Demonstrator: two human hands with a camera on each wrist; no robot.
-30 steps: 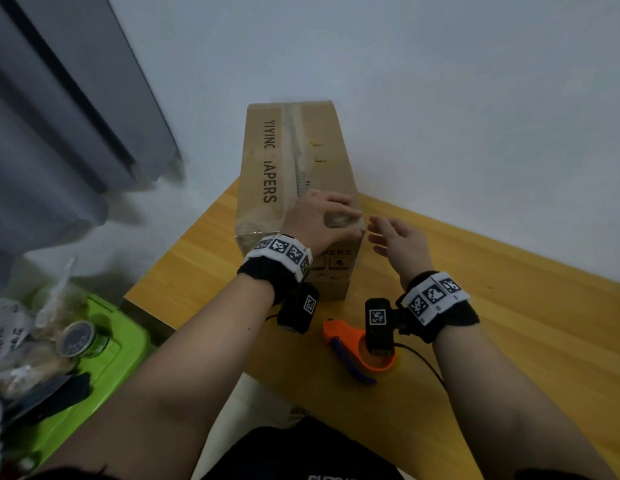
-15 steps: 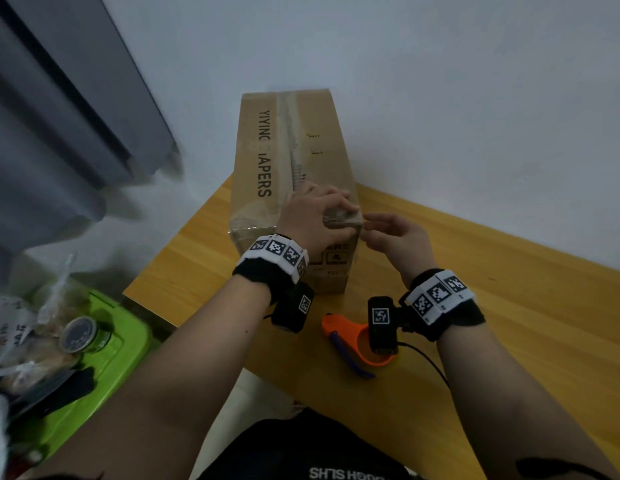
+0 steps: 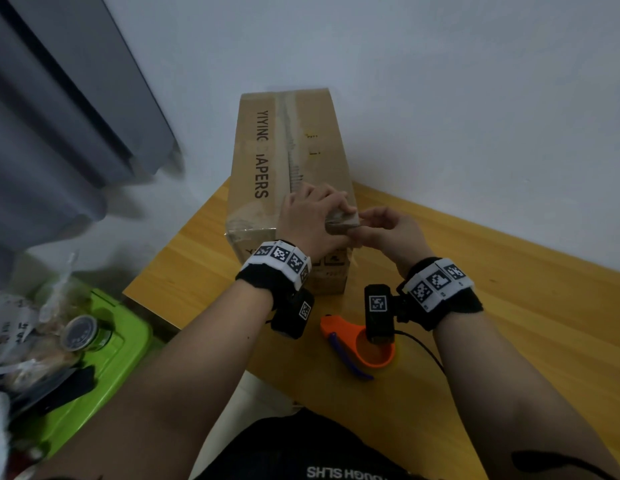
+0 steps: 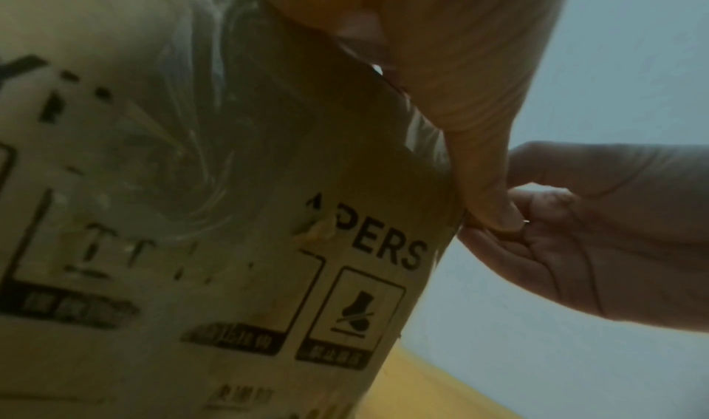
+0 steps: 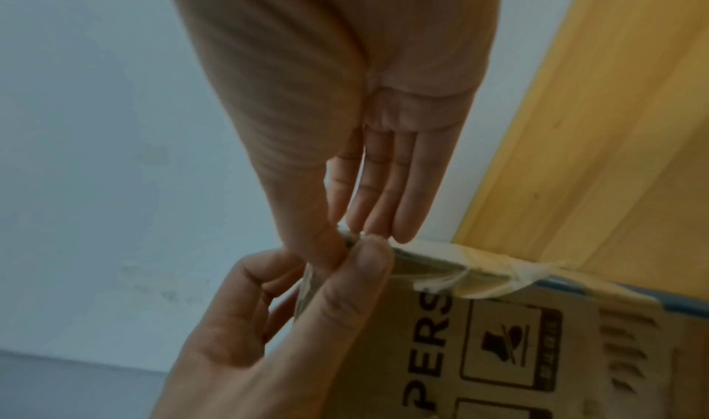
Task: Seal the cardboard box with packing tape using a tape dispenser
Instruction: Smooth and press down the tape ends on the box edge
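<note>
Head view: the cardboard box [image 3: 287, 188] runs lengthwise away from the person on the table [image 3: 509, 306]; the left hand [image 3: 308, 220] and right hand [image 3: 388, 230] pinch its near right corner. The orange tape dispenser [image 3: 357, 344] lies nearer, beneath the right wrist.

Left wrist view: the left thumb presses that corner edge.

Right wrist view: the right thumb and fingers nip loose tape [image 5: 479, 261] there.

- The box [image 3: 291, 168] stands on the worktop [image 3: 509, 306] at its far left corner, its far end against the wall [image 3: 440, 81].
- The left hand [image 3: 308, 220] lies on the box's near top edge; the right hand [image 3: 388, 230] meets it at the near right corner of the box.
- The tape dispenser [image 3: 357, 344] lies on the worktop before the box, near the front edge, under the wrists.
- A bin [image 3: 121, 348] sits left of the worktop, lower down, with a jar [image 3: 81, 332] on it.
</note>
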